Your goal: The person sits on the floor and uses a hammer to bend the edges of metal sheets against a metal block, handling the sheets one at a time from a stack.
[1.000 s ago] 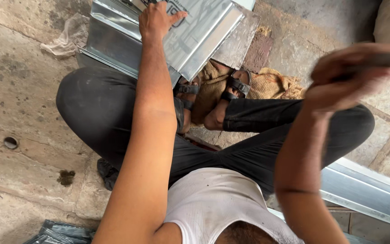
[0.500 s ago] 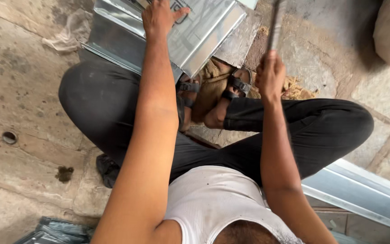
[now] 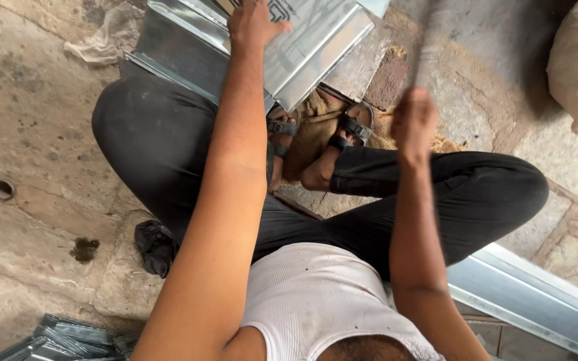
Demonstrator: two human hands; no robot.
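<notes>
I press my left hand [image 3: 252,27] flat on the folded metal sheet [image 3: 316,40] while my right hand [image 3: 413,120], fingers clenched on the blurred tool [image 3: 426,50], should strike squarely.

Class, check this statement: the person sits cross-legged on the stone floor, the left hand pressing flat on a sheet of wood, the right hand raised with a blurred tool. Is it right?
Not quite. The head view shows the left hand pressing on a folded sheet of shiny metal, not wood. The rest stands: cross-legged on the stone floor, right hand raised with a blurred tool.
</notes>
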